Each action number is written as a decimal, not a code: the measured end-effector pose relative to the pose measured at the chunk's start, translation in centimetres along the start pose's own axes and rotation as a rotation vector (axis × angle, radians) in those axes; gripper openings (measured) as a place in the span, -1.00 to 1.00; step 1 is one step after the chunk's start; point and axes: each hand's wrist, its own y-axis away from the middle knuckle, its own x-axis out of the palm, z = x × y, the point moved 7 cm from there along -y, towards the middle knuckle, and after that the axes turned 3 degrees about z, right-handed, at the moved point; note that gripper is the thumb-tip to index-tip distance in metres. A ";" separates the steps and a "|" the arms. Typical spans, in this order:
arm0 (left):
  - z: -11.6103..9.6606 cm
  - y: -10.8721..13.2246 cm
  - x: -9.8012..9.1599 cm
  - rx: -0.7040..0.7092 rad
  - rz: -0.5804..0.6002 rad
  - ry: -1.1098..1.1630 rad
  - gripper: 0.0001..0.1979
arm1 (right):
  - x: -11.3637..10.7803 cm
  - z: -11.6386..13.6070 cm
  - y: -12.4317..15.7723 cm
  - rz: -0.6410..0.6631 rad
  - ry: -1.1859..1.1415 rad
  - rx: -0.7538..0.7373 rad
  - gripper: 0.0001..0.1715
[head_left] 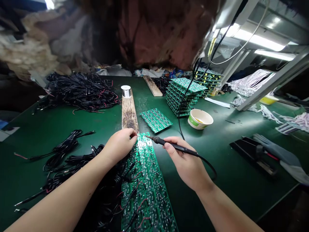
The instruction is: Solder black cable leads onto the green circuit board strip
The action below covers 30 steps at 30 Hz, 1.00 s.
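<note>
Green worktop (218, 135) under bright tube lights (256, 38). Right hand (187, 166) closed round a slim black soldering iron (175, 147), held like a pen, its brown tip pointing left over the far end of a long green circuit-board panel (154, 180). Contact of tip and panel: cannot tell. Left hand (120, 145) at the panel's far left corner, just across from the tip, thumb and fingers drawn close together; whether anything is pinched between them, cannot tell. Panel runs from the fingertips back toward the wearer, between the two forearms, short red wires (142, 204) along its near part. Coiled black cables (84, 158) left of it, partly behind the left forearm. Beyond the hands: stained wooden plank (129, 111) carrying a shiny silver cylinder (126, 92); single flat green board (156, 120) right of the plank; tall stack of green boards (174, 103) behind that; white-and-green paper bowl (204, 125) beside the stack. Large black cable heap (82, 91) far left.
</note>
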 end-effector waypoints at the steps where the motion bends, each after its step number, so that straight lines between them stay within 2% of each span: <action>1: -0.2 0.0 0.0 0.010 -0.004 -0.024 -0.76 | 0.2 0.0 0.0 0.011 -0.009 0.002 -0.75; 9: -0.2 -0.2 0.3 -0.044 0.047 -0.187 -0.70 | 1.4 0.4 -0.7 0.064 -0.016 0.029 -0.73; 21: -0.3 -0.3 0.5 -0.039 0.102 -0.197 -0.73 | 2.4 0.2 -1.5 0.083 -0.071 0.047 -0.71; 30: -0.4 -0.2 0.4 -0.053 0.122 -0.188 -0.73 | 2.3 0.3 -1.7 0.088 -0.044 0.068 -0.73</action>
